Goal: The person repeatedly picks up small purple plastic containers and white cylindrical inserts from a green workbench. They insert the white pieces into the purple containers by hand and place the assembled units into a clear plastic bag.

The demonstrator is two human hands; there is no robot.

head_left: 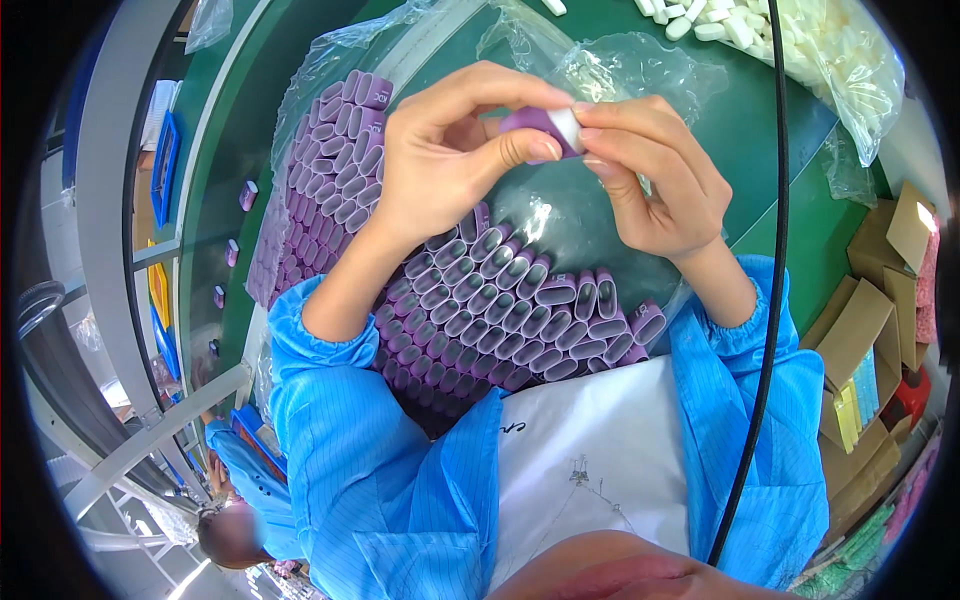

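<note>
Between thumb and fingers of my left hand [450, 140] is a small purple oval casing [522, 122]. My right hand [655, 175] pinches a white cap [566, 130] at the casing's right end, and the two parts touch. How deep the cap sits in the casing I cannot tell. Below my hands, many hollow purple casings [490, 300] stand packed in rows, their oval openings facing up. Another batch of purple casings [335, 170] lies to the left, beyond my left forearm, on clear plastic.
Loose white caps [715, 22] lie at the far right by a clear plastic bag [840, 70]. Crumpled clear film [640, 75] covers part of the green table [790, 215]. A black cable [781, 200] hangs at right. Cardboard boxes [860, 335] stand right; several casings [232, 252] sit on the left belt. A co-worker [255, 480] is lower left.
</note>
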